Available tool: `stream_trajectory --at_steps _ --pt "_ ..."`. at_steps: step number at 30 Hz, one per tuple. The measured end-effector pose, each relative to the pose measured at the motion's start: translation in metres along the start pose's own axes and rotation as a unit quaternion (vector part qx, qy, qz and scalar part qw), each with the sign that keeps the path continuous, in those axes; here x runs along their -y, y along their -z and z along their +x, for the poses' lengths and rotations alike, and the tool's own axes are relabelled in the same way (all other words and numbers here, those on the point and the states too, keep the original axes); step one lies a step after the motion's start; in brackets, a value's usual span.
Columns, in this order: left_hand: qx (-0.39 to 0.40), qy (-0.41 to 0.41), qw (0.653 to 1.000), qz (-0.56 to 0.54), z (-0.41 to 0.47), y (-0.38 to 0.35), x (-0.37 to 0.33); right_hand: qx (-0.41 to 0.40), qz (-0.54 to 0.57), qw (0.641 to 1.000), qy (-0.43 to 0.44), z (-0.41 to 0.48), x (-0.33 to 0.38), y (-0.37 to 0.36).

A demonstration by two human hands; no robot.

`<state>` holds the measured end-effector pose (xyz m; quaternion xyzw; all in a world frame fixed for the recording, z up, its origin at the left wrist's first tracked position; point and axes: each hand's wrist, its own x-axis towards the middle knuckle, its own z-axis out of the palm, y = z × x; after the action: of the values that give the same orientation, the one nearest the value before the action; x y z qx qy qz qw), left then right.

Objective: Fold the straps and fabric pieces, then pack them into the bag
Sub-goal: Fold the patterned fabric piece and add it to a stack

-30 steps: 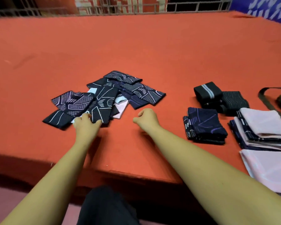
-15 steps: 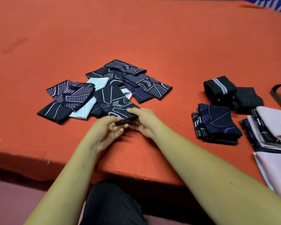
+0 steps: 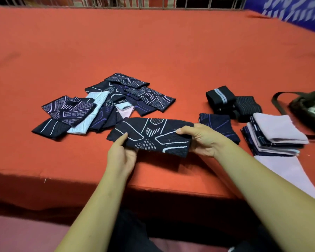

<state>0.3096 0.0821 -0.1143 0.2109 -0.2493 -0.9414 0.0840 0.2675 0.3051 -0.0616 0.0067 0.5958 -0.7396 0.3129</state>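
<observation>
A dark navy fabric strip with white line patterns [image 3: 153,136] is stretched flat just above the red table, near its front edge. My left hand [image 3: 121,153] pinches its left end, thumb on top. My right hand [image 3: 201,140] grips its right end. Behind it lies a loose pile of several patterned dark and pale pieces [image 3: 98,108]. To the right sit folded dark pieces [image 3: 219,126], rolled black straps [image 3: 231,104] and a stack of folded lilac and navy fabric [image 3: 276,133]. The dark bag [image 3: 309,108] with its strap lies at the far right edge.
The red cloth-covered table [image 3: 153,51] stretches far back to a metal railing [image 3: 171,1]. A flat lilac piece [image 3: 287,173] lies at the front right, partly under my right forearm. My dark-clothed legs show below the table's front edge.
Both hands have lifted one patterned strip out of the pile and spread it out lengthwise between them, nearer the front edge. The camera view has shifted slightly.
</observation>
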Motion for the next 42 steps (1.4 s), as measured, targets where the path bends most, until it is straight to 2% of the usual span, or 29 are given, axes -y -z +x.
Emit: stream_trajectory --at_steps 1,3,5,7,8,9,12,13,15,17,19,21,26,30,33,36,39,42 --pt "0.005 -0.022 1.0 0.008 -0.005 -0.002 0.005 -0.038 0.018 0.999 -0.007 -0.003 -0.005 0.004" --pt "-0.002 -0.078 0.991 0.112 -0.021 0.001 0.013 -0.11 0.042 0.993 -0.016 -0.005 -0.019 0.009" --pt "-0.017 -0.153 0.945 0.288 -0.033 0.011 0.019 -0.188 0.016 0.982 0.0 -0.006 -0.035 0.014" --pt "-0.016 -0.186 0.865 0.466 -0.042 0.018 0.026 -0.258 -0.072 0.963 0.038 -0.005 -0.05 0.018" --pt "0.005 -0.182 0.848 0.498 -0.049 0.016 0.029 -0.281 -0.13 0.949 0.061 -0.006 -0.056 0.019" --pt "0.036 -0.175 0.847 0.5 -0.054 0.014 0.032 -0.294 -0.181 0.934 0.087 -0.007 -0.061 0.02" --pt "0.146 -0.181 0.819 0.525 -0.061 0.008 0.042 -0.285 -0.279 0.904 0.154 -0.013 -0.078 0.022" --pt "0.181 -0.179 0.809 0.531 -0.061 0.006 0.044 -0.276 -0.284 0.902 0.17 -0.016 -0.083 0.023" --pt "0.229 -0.175 0.778 0.559 -0.058 0.006 0.05 -0.248 -0.225 0.924 0.186 -0.019 -0.09 0.027" --pt "0.275 -0.191 0.713 0.616 -0.053 0.01 0.055 -0.215 -0.143 0.947 0.193 -0.018 -0.092 0.032" --pt "0.326 -0.213 0.636 0.667 -0.047 0.016 0.063 -0.223 -0.156 0.938 0.216 -0.018 -0.09 0.034" --pt "0.348 -0.222 0.6 0.685 -0.042 0.021 0.066 -0.253 -0.192 0.92 0.231 -0.02 -0.086 0.032" --pt "0.358 -0.205 0.607 0.679 -0.038 0.024 0.067 -0.289 -0.214 0.906 0.221 -0.018 -0.088 0.03" --pt "0.347 -0.195 0.632 0.665 -0.037 0.025 0.066 -0.298 -0.263 0.895 0.202 -0.014 -0.094 0.029" --pt "0.317 -0.188 0.68 0.634 -0.038 0.024 0.064 -0.278 -0.268 0.902 0.194 -0.014 -0.094 0.03" --pt "0.278 -0.213 0.722 0.597 -0.038 0.022 0.061 -0.261 -0.272 0.902 0.209 -0.014 -0.094 0.029" --pt "0.185 -0.151 0.813 0.532 -0.038 0.015 0.058 -0.221 -0.241 0.918 0.224 -0.021 -0.091 0.026" --pt "0.152 -0.063 0.884 0.438 -0.043 0.008 0.053 -0.138 -0.123 0.957 0.225 -0.034 -0.085 0.021"
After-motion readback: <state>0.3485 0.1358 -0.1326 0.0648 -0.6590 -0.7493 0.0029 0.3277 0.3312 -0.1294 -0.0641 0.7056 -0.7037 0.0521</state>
